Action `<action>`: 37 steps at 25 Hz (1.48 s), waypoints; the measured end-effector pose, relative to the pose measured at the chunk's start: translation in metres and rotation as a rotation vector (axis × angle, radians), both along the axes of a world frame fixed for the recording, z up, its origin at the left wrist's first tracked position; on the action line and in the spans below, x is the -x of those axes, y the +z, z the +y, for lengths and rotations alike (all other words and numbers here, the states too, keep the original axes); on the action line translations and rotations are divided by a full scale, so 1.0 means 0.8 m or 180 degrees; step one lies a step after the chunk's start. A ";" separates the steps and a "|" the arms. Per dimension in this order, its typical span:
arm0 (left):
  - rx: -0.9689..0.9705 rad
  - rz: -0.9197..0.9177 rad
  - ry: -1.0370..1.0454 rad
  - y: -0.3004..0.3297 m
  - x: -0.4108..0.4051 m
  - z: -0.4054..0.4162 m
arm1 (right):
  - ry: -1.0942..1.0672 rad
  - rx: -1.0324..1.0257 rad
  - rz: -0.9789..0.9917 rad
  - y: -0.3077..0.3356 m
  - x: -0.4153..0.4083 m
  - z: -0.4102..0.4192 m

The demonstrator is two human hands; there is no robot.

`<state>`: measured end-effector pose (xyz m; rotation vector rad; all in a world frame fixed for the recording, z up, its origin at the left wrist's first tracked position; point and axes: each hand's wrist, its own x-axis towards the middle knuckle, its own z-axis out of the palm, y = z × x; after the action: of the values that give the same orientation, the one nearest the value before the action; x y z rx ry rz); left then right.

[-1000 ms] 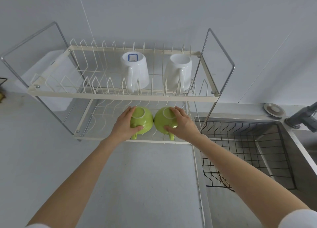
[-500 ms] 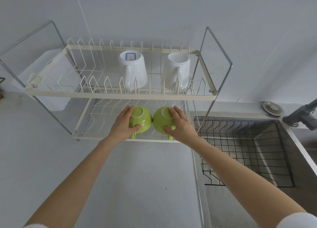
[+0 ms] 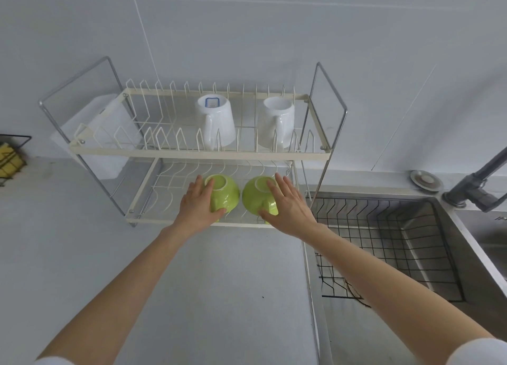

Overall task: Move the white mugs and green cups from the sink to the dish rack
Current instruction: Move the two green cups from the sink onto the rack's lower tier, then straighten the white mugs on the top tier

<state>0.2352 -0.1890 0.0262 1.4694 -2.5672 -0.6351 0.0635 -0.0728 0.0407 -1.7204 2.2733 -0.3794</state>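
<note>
Seen from the head camera, a two-tier cream wire dish rack with chrome side frames stands on the grey counter against the wall, just left of the steel sink. On its upper tier two white mugs sit upside down between the prongs, handles toward the viewer: the left white mug shows a blue-edged label on its base, and the right white mug stands a little apart from it. On the lower tier two green cups lie inverted side by side, nearly touching: the left green cup and the right green cup, each with its pale foot ring facing up. The sink holds a black wire basket, and no cups or mugs can be seen in it; a dark faucet rises at its far right corner, with a round metal drain plug lying on the ledge beside it. A translucent white plastic tray hangs off the rack's left end, and a small black wire holder with something yellow in it sits at the left edge. The left hand rests flat on the left green cup, fingers spread and extended over its side and base, thumb along its near edge, not closed round it. The right hand lies likewise on the right green cup, fingers splayed and straight, the palm off the cup to the right, gripping nothing. Both forearms reach forward from the bottom corners, bare to the white sleeves, converging on the lower tier.
</note>
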 end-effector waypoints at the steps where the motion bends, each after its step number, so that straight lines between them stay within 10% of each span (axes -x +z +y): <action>1: -0.0008 -0.0010 -0.0001 0.005 -0.001 0.005 | 0.0036 0.0013 0.0024 0.005 -0.002 0.005; 24: 0.1656 0.0419 -0.0345 0.197 -0.015 0.126 | 0.0390 0.1285 0.0726 0.152 -0.020 0.096; 37: 0.1261 0.0094 -0.0275 0.230 0.019 0.015 | 0.0058 0.0831 0.0532 0.209 0.014 0.006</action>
<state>0.2202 -0.1774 0.2103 1.2144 -2.5514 -0.1379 0.0525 -0.0683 0.2082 -1.9637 2.4119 -0.5710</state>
